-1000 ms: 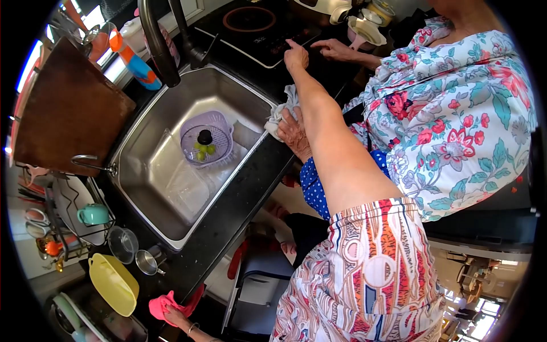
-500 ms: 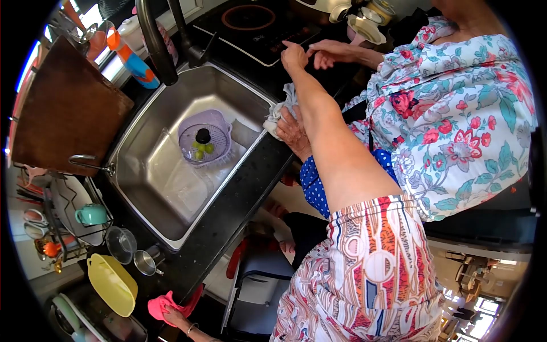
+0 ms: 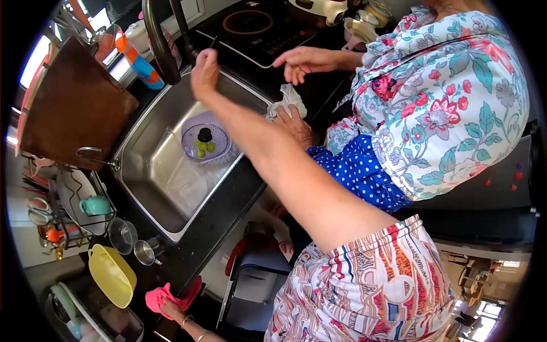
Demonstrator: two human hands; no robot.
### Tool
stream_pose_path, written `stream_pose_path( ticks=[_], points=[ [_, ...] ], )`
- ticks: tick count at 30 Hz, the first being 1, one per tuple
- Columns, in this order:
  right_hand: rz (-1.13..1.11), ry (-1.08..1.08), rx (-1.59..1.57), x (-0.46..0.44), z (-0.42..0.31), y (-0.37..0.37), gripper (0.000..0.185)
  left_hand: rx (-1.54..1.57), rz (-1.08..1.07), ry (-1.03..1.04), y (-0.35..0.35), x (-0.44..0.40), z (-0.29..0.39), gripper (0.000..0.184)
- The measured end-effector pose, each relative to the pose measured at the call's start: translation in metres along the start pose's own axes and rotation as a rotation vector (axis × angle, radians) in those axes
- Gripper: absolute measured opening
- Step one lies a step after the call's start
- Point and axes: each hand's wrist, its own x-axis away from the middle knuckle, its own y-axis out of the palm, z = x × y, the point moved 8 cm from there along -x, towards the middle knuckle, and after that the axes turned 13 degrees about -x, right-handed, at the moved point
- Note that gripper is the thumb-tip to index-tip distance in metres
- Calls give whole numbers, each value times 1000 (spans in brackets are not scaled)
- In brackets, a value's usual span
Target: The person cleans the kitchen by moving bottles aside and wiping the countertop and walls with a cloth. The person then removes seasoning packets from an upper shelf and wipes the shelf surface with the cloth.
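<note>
My left hand [image 3: 171,308] is closed on a bright pink cloth [image 3: 156,297] at the counter's near left edge; bracelets circle that wrist. My right arm stretches across the sink [image 3: 168,219]. My right hand [image 3: 205,74] is over the sink's far rim, near the black faucet [image 3: 162,48] and its lever; motion blurs the fingers. In the sink sits a lilac basket [image 3: 219,128] under a clear lid with a black knob [image 3: 204,134], with several green round fruits showing through. Beside me, another person's hand [image 3: 293,124] presses a whitish cloth [image 3: 285,105] on the counter; their other hand [image 3: 305,61] is over the counter.
A black cooktop [image 3: 256,34] lies beyond the sink. Along the left stand a wooden board [image 3: 74,108], an orange-and-blue bottle [image 3: 139,62], a dish rack with a teal mug [image 3: 94,205], a metal cup [image 3: 147,252] and a yellow basin [image 3: 114,276].
My right hand has swung left from the cooktop's edge to near the faucet. The other person's free hand has shifted slightly left. My left hand keeps the pink cloth.
</note>
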Motion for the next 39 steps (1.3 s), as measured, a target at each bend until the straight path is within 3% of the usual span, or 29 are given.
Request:
stream_pose_path(
  ticks=[2,4,5,7,8,10,16,21,22,25,29,31,35,39],
  points=[
    [45,49,-65,50,-4,5,14,-36,118,113,14,-31,-50,43],
    [-107,214,-112,109,-6,7,15,-17,164,123,5,-21,-27,43],
    [-157,245,-138,140,-14,4,16,23,80,67,7,-21,-26,43],
    [-488,502,-189,203,-26,0,14,59,-5,12,10,-20,-29,43],
    [-509,411,-169,228,-42,-13,14,42,-1,5,10,-22,-32,42],
    [-672,589,-211,269,-61,-38,16,31,-2,-3,15,-24,-32,42],
    [-1045,447,-159,309,-78,-116,11,46,59,-9,5,-12,-13,42],
    [-1333,352,-172,313,-91,-128,17,35,30,3,10,-22,-26,41],
    [-1358,252,-188,314,-94,-129,17,27,23,14,9,-19,-21,41],
    [-1382,119,-202,315,-98,-130,17,86,26,15,10,-18,-19,41],
    [-1381,101,-200,317,-98,-130,17,78,-18,61,25,-37,-53,42],
    [-1369,94,-201,316,-99,-130,17,55,67,57,-4,3,17,43],
    [-1378,77,-190,317,-100,-131,17,11,65,102,-10,12,35,42],
    [-1379,41,-185,314,-105,-131,16,-27,-59,6,-14,20,53,41]
  ],
)
